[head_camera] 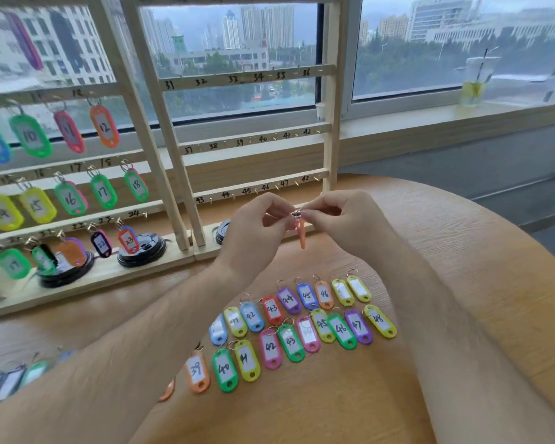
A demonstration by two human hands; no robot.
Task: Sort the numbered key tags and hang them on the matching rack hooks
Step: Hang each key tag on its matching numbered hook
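Fingers [313, 215] of our left hand [257, 219] and right hand [337, 216] pinch one metal ring [296, 213] carrying one flat orange key tag [302, 235], which dangles just before the wooden rack [330, 123]. Both wrists are raised, knuckles curled. Two rows of oval plastic numbered tags [289, 342] lie on the woodgrain bench [462, 267], nearer us than the rack.

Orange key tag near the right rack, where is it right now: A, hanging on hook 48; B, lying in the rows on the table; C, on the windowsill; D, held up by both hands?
D: the left hand and right hand pinch the ring of the orange tag, which dangles above the table.
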